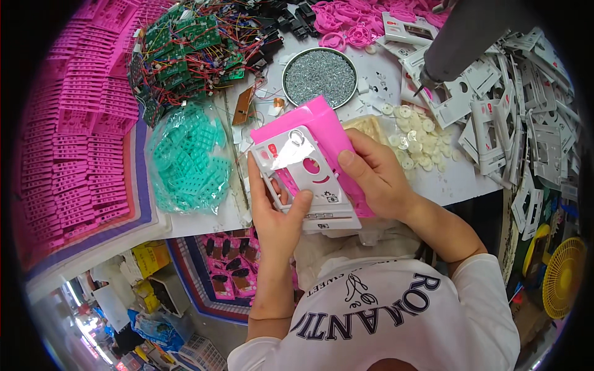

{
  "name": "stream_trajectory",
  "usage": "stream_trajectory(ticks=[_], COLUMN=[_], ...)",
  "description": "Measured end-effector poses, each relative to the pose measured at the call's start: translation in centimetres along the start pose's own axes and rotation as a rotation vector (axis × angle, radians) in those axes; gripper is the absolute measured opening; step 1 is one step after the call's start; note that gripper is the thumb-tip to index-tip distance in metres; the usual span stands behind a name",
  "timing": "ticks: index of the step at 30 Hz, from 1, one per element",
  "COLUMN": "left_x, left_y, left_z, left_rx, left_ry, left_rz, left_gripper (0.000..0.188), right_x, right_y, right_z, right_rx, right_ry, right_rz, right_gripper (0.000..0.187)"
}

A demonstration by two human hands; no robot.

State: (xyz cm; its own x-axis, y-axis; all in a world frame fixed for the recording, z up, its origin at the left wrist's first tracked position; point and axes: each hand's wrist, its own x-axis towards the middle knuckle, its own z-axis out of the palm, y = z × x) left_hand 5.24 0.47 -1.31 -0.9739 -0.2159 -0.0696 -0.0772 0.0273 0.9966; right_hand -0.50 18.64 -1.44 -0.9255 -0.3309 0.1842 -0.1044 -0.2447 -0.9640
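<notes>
In front of me, over the table's near edge, I hold a white plastic faceplate (281, 154) with cut-outs against a pink plastic housing (318, 120). My left hand (275, 216) is closed round the white faceplate, its thumb lying on the front and its fingers behind. My right hand (380, 176) grips the pink housing by its right side, thumb on top. The faceplate lies tilted over the housing, and I cannot tell whether the two are fitted together.
Pink housings (74, 154) are stacked at the left. Beyond my hands are a bowl of screws (320, 77), a bag of green keypads (190, 157) and wired circuit boards (185, 49). Cream discs (421, 139) and white faceplates (489, 130) lie right, under a hanging dark screwdriver (455, 46).
</notes>
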Motion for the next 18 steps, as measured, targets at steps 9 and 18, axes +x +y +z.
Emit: stream_trajectory(ticks=[9,18], left_x=[-1.3,-1.2], left_y=[-0.9,-1.0], left_z=[-1.2,-0.2], left_rx=[0.178,0.076], left_ry=[0.088,0.09], left_rz=[0.067,0.084], left_gripper=[0.11,0.112], right_x=[-0.4,-0.3], right_y=[-0.5,-1.0], right_z=[0.2,0.6], right_rx=[0.092,0.44], right_ry=[-0.051,-0.1], right_rz=[0.172,0.253], right_gripper=[0.037,0.04])
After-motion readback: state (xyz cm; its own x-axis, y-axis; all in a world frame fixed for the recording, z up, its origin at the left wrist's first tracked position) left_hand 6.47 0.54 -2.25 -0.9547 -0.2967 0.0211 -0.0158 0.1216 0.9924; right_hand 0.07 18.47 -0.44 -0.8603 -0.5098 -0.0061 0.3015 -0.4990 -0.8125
